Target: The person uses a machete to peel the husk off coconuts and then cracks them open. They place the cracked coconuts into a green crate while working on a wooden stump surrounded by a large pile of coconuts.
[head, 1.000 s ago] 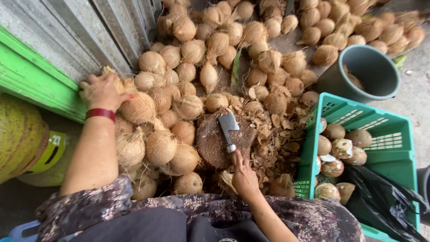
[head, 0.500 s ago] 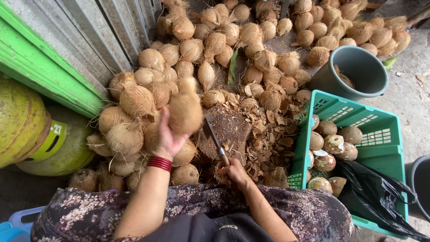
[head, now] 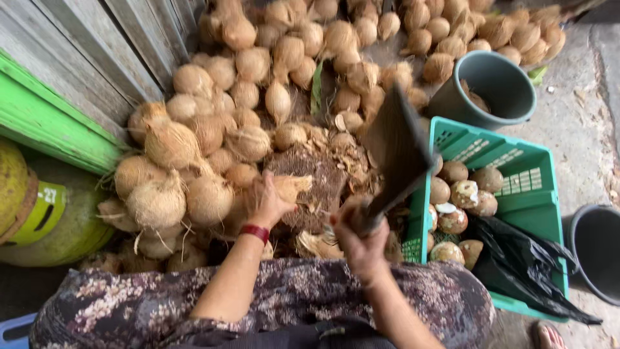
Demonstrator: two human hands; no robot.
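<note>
My left hand (head: 266, 201), with a red band on its wrist, grips a husked brown coconut (head: 289, 186) and holds it down on a round wooden chopping block (head: 323, 178). In my right hand (head: 359, 234) is the handle of a broad dark cleaver (head: 399, 150), its blade raised and tilted above the block. Husk scraps lie around the block. A big heap of brown coconuts (head: 213, 136) spreads to the left of the block and behind it.
A green plastic crate (head: 516, 174) at the right holds several peeled coconuts and a black bag (head: 516, 258). A grey bucket (head: 494, 87) stands behind it, another dark bucket (head: 597, 252) at far right. A wooden wall, a green plank (head: 51, 123) and a yellow-green gas cylinder (head: 39, 213) are left.
My left hand took a coconut from the pile at the left and brought it onto the block. My right hand lifted the cleaver from the block up into the air.
</note>
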